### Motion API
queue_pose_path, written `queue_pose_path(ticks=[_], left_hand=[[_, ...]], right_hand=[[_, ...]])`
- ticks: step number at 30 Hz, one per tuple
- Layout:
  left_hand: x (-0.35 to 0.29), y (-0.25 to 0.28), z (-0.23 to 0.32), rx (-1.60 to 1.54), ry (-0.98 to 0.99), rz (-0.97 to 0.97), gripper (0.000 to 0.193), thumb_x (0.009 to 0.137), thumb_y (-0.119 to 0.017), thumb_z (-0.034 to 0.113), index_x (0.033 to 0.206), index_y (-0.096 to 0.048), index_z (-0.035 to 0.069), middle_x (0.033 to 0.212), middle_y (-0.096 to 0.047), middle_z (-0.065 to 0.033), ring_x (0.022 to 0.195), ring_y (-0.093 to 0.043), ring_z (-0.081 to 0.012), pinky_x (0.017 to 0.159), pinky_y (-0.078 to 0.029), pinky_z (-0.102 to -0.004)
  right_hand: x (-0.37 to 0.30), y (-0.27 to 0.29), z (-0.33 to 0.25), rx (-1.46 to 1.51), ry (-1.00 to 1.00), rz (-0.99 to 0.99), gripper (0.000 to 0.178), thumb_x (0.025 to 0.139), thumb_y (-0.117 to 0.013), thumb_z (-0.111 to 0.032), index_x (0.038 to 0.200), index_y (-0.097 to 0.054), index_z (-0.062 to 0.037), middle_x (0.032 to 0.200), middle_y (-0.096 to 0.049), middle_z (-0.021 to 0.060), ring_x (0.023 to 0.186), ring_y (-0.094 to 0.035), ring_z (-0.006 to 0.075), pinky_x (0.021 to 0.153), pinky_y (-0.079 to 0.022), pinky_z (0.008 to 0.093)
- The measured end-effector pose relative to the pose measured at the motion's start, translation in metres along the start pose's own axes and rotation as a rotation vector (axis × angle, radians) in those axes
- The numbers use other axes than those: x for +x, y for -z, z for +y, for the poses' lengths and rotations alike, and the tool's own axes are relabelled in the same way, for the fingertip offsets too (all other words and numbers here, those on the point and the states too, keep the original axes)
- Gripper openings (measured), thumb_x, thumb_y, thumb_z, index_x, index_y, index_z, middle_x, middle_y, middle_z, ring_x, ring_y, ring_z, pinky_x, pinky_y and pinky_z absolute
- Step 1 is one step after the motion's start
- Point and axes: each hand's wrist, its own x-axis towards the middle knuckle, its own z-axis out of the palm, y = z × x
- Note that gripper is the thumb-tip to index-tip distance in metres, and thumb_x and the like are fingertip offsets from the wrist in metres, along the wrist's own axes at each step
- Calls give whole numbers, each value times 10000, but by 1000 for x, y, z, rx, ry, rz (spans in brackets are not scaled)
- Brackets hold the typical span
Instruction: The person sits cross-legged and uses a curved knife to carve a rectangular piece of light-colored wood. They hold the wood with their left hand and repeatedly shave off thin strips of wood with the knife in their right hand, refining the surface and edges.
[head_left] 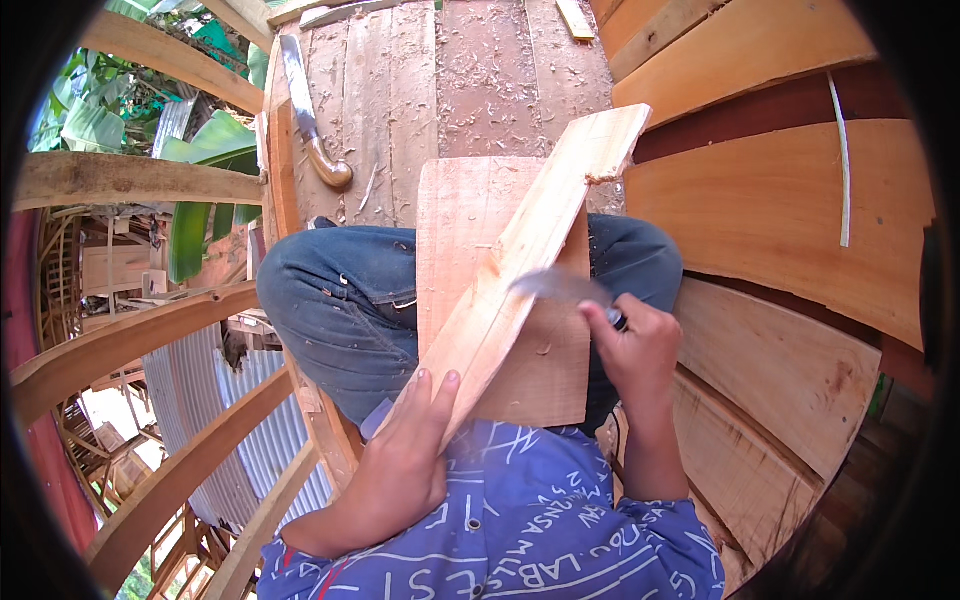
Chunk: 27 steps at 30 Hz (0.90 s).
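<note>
A long pale wooden plank (pixel 500 270) slants across my lap, with a notch cut in its right edge near the far end. My left hand (pixel 410 455) grips its near end, two fingers showing on the top face and the thumb hidden. In my right hand (pixel 635 340) is a knife (pixel 560 286) with a short, slightly curved blade, blurred by motion. The blade's tip meets or hovers over the plank's right edge; I cannot tell which. Beneath the plank, a wide flat wooden board (pixel 450 210) rests across my legs.
A machete (pixel 305 110) with a brown wooden handle lies on the plank floor (pixel 390 110) at the far left, among scattered shavings. Wooden railings (pixel 140 325) run along my left, with leaves and corrugated sheets beyond. A wall of wide boards (pixel 780 210) stands close on my right.
</note>
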Motion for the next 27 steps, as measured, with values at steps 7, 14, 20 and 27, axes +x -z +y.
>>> queue_pose_path(ticks=[7,14,20,27], left_hand=[[0,4,-1,36,12,-15,743,771,-533,-96,1476,-309,-19,1369,-395,-433,1223,-489,-526,1014,-446,-486],[6,5,-1,34,-10,5,793,717,-547,-63,1477,-333,7,1327,-446,-419,1191,-532,-508,990,-482,-470],[7,4,-1,25,-4,9,791,714,-548,-60,1472,-331,-6,1320,-456,-412,1190,-535,-504,982,-487,-470],[1,6,-7,30,-13,4,785,703,-548,-60,1462,-362,12,1323,-468,-382,1204,-527,-499,992,-480,-478]], right_hand=[[5,14,9,328,-208,-161,488,888,-724,-316,646,-483,33,590,-412,231,509,-333,361,462,-343,391],[-12,-1,-17,170,-19,-218,548,840,-703,-512,602,-551,-42,567,-572,139,543,-607,341,490,-456,406],[3,-7,-5,17,-9,-83,585,838,-694,-544,617,-558,-19,538,-536,177,530,-590,370,492,-448,433],[22,7,42,169,-386,-55,634,918,-625,-515,685,-554,70,564,-451,258,513,-357,376,488,-372,432]])
